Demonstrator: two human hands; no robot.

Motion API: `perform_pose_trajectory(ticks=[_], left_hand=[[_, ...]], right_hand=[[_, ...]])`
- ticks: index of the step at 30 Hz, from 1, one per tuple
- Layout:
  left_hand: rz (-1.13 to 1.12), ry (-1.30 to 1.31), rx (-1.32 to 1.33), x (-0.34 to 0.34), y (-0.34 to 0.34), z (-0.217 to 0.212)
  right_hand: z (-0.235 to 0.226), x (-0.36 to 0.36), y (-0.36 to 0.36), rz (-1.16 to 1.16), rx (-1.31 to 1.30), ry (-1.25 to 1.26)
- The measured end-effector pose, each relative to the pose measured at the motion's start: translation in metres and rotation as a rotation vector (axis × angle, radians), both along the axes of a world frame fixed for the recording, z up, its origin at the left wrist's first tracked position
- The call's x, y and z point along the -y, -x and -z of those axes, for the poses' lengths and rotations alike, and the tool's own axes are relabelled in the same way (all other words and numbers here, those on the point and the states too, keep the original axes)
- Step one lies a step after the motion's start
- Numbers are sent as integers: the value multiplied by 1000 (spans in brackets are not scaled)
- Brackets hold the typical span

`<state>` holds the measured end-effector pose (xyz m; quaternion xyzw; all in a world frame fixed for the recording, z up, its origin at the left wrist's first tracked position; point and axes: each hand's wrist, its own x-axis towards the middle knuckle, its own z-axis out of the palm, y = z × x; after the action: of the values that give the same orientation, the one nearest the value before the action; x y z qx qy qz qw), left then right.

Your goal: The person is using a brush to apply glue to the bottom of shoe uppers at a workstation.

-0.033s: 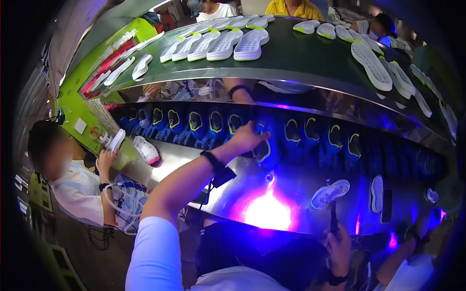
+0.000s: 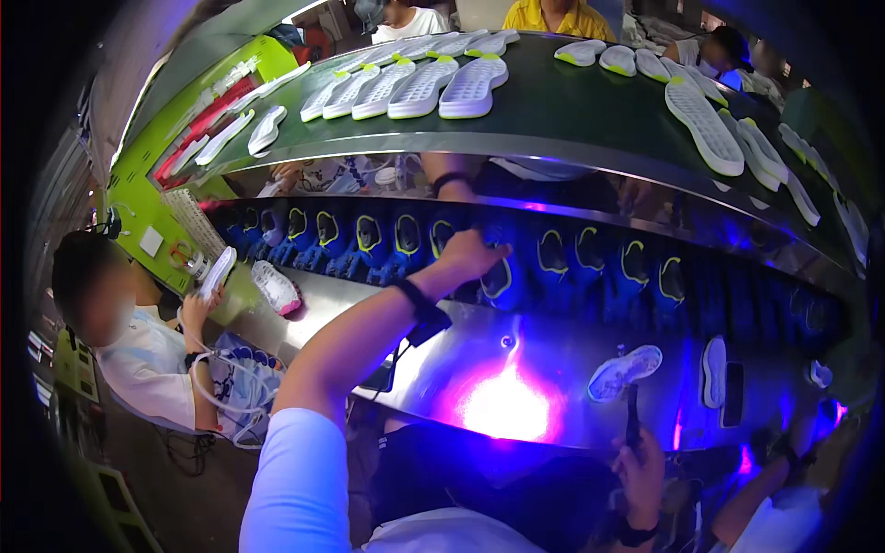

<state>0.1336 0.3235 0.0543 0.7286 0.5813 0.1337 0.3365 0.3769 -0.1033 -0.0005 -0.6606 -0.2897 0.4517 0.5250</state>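
Blue shoe (image 2: 499,289) stands in the row behind the metal desk (image 2: 567,355), straight ahead of the person, with the left hand (image 2: 468,255) directly on its upper part. The left arm reaches across to it and is by far the nearer; the right hand (image 2: 643,465) sits well apart, low on the right at the near edge. The shoe's long axis is partly hidden by the left hand but appears to run from back to front, its lime-trimmed opening turned toward the person. The left hand's thumb shows while the other fingers are hidden, so how firmly it grips cannot be told. The right hand is clamped round a black-handled tool (image 2: 632,419), whose far end meets or overlaps the edge of a white sole (image 2: 624,373) lying obliquely on the desk; contact is unclear. As for containers, a dark recess (image 2: 387,206) behind the desk holds the row of similar blue shoes (image 2: 369,237), side by side to the left and right of the touched one.
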Motion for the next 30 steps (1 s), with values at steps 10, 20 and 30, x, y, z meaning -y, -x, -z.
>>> perform_pose_trajectory(ticks=[10,20,30], left_hand=[[45,-610,-344,-108,-22,76],[350,-772,-202,-29,-102,82],[264,-470,-379,-8,-114,52]], right_hand=[[41,20,0,123,47,11],[43,-11,-1,100,67,-106],[38,-13,-6,55,60,-129]])
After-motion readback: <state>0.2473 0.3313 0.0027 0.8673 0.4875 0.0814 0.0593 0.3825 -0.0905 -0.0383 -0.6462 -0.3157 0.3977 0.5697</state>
